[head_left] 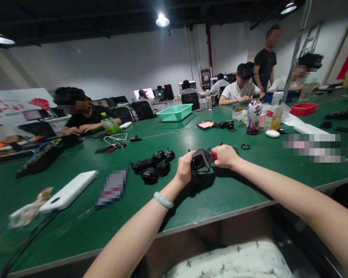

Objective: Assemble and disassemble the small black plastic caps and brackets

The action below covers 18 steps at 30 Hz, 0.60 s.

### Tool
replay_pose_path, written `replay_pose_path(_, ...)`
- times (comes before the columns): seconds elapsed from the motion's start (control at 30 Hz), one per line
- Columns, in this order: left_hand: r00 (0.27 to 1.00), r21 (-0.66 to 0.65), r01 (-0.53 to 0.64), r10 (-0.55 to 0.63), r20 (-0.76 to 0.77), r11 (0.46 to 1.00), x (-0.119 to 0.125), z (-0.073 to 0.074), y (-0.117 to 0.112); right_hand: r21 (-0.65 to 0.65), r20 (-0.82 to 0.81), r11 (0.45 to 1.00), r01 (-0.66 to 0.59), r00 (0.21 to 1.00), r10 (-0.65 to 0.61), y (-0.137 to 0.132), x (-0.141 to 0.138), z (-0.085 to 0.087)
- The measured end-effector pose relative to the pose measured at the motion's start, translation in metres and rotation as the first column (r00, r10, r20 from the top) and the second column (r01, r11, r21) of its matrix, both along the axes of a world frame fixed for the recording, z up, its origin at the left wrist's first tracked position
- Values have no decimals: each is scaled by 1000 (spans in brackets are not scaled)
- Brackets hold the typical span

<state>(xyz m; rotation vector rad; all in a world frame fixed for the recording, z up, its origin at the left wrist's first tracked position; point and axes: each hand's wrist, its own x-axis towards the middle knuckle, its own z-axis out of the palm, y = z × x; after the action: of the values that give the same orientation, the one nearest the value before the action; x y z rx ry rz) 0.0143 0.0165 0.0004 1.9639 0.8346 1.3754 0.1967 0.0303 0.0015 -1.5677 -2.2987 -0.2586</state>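
In front of me, just above the table edge, my left hand is closed on a black plastic part with a square flange and a round hole. My right hand is a fist at the part's right side. Between its fingers shows a bit of a red-and-black piece, mostly hidden, that meets the black part. A pile of similar black parts lies left of my left hand. Beyond my right hand is a small black ring.
On the green table lie a white power bank with a cable, a green basket, a dark drink bottle, a clear bottle and a red tray. Several people sit around and beyond the table.
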Motion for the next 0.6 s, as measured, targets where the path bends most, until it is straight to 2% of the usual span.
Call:
replay_pose_path(0.27, 994, -102, 70, -60, 96, 992, -2, -4, 6, -15, 23, 1000, 26, 999, -26, 3, 5, -1)
replay_pose_path(0.47, 979, -254, 157, -115, 170, 954, 1, -6, 7, -19, 27, 1000, -8, 1000, 9, -2, -1, -2)
replay_pose_path(0.6, 971, -284, 191, -139, 193, 940, 1, -6, 6, -74, 18, 997, 18, 1000, -17, -4, -5, -2)
